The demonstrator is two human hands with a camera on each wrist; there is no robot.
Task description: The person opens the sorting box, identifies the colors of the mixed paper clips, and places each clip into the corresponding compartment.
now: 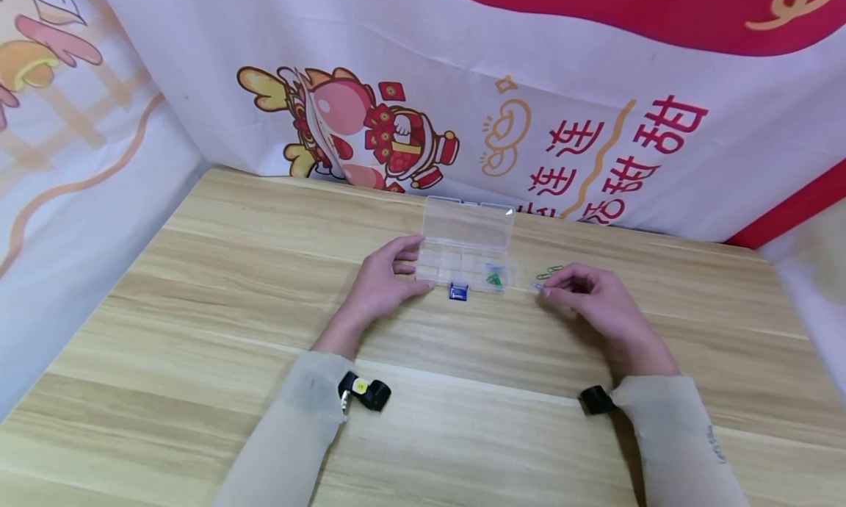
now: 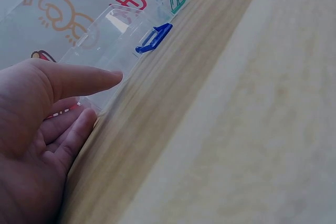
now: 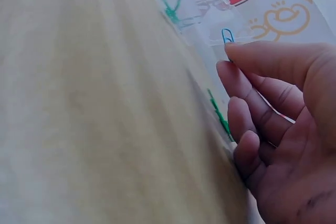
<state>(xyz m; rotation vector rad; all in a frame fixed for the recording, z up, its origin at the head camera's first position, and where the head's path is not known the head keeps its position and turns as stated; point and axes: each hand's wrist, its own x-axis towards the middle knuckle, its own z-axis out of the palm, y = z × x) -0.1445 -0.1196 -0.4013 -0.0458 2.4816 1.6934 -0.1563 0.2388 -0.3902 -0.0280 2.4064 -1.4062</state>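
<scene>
A clear compartment box (image 1: pixel 449 272) stands with its lid (image 1: pixel 468 222) raised, a blue latch (image 1: pixel 458 292) at its front. Green paper clips (image 1: pixel 494 278) lie in a compartment at its right end. My left hand (image 1: pixel 383 279) holds the box's left end, thumb at the front corner and fingers at the side and back. To the right of the box, my right hand (image 1: pixel 598 297) pinches a blue paper clip (image 3: pixel 227 35) between thumb and index finger. Loose green paper clips (image 1: pixel 550 272) lie on the table just beyond that hand, partly hidden by its fingers in the right wrist view.
The wood-grain table (image 1: pixel 463 433) runs under both forearms. Behind the box hangs a white printed cloth (image 1: pixel 449 117) with red characters, close to the table's back edge. Dark wrist bands (image 1: pixel 598 400) sit at both sleeves.
</scene>
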